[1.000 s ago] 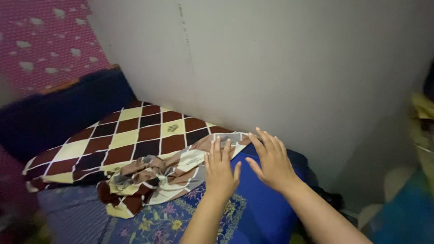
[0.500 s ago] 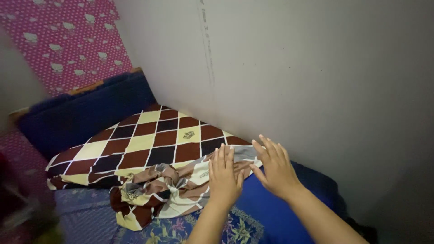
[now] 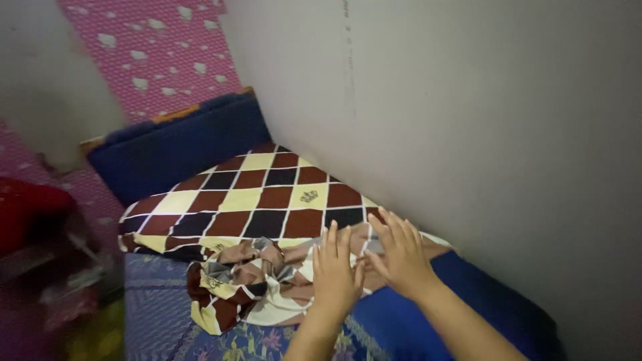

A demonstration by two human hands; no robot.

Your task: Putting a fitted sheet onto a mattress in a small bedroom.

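Observation:
A diamond-patterned sheet (image 3: 254,197) in brown, cream and black covers the mattress against the grey wall. Its near end lies bunched and inside out (image 3: 251,284). My left hand (image 3: 334,271) rests flat on that crumpled part, fingers spread and pointing toward the wall. My right hand (image 3: 396,257) lies flat beside it, touching the fabric edge where it meets a plain blue mattress corner (image 3: 428,314). Neither hand grips anything.
A grey wall (image 3: 468,120) runs along the right. A dark blue cushion (image 3: 180,144) stands at the bed's far end under pink patterned wall covering (image 3: 160,53). A blue floral cloth (image 3: 234,337) lies near me. A red object (image 3: 27,210) sits at left.
The view has swung left and nearer the bed. Both hands slid forward from the blue mattress corner onto the bunched fabric and moved closer together.

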